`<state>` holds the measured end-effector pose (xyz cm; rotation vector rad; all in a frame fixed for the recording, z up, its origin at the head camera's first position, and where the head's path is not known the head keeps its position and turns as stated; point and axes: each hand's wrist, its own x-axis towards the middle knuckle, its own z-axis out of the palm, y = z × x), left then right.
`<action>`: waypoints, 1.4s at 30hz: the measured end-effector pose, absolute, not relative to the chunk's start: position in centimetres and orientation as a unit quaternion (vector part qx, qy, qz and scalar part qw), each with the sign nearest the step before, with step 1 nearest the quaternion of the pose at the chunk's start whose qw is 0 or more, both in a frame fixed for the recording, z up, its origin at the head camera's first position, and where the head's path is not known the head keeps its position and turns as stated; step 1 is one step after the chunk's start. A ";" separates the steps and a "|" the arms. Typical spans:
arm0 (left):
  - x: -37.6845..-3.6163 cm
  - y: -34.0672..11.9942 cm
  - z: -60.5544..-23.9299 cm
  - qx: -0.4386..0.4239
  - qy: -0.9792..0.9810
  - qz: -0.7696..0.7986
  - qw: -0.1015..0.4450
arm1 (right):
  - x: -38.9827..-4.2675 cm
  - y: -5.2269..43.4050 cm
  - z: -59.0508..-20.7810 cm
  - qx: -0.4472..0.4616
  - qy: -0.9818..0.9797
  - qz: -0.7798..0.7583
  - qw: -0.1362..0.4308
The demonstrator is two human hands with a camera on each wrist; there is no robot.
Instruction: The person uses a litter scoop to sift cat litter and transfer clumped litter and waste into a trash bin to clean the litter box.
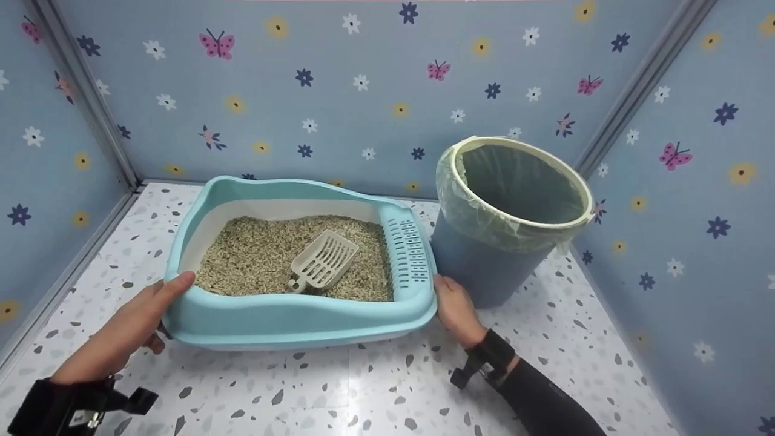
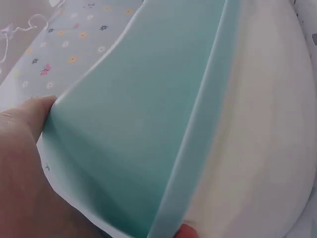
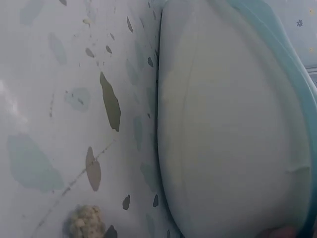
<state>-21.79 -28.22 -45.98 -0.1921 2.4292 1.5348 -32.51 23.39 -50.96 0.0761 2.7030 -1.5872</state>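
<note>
Both hands are on the litter box (image 1: pixel 303 315) now, one at each end. The left hand (image 1: pixel 130 324) wraps the lower-left corner, thumb curled over the turquoise rim and fingers tucked under, a grip that looks meant to steady or lift. The right hand (image 1: pixel 455 309) cups the lower-right corner; how far its fingers curl, I cannot tell. The box sits centre frame on the speckled floor (image 1: pixel 375 387), its long axis running left to right, just beside the lined bin (image 1: pixel 508 218) at right. Inside, the scoop (image 1: pixel 321 261) lies on the litter (image 1: pixel 254 254), handle pointing to lower left, slotted blade to upper right.
</note>
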 end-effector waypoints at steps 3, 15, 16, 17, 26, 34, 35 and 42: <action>-22.1 -28.7 -46.2 -0.076 0.845 0.516 0.121 | -31.9 23.4 -51.1 0.010 0.857 -0.515 0.007; -24.5 -29.9 -47.0 -0.072 0.848 0.517 0.092 | -29.1 23.6 -51.5 -0.043 0.766 -0.637 0.071; -24.3 -29.8 -47.0 -0.074 0.851 0.511 0.091 | -29.5 23.5 -51.5 -0.041 0.764 -0.640 0.075; -24.2 -29.6 -47.1 -0.076 0.855 0.505 0.089 | -29.9 23.5 -51.5 -0.037 0.763 -0.641 0.077; -23.4 -27.5 -47.4 -0.102 0.868 0.481 0.067 | -33.5 23.2 -51.5 -0.006 0.806 -0.591 0.029; -24.7 -28.4 -47.9 -0.108 0.851 0.512 0.046 | -32.1 22.9 -51.7 -0.014 0.832 -0.555 0.000; -24.9 -28.6 -48.0 -0.111 0.847 0.518 0.043 | -31.7 22.9 -51.8 -0.018 0.831 -0.555 0.000; -26.3 -28.7 -48.5 -0.136 0.837 0.529 0.028 | -30.0 22.8 -52.2 -0.050 0.778 -0.625 0.049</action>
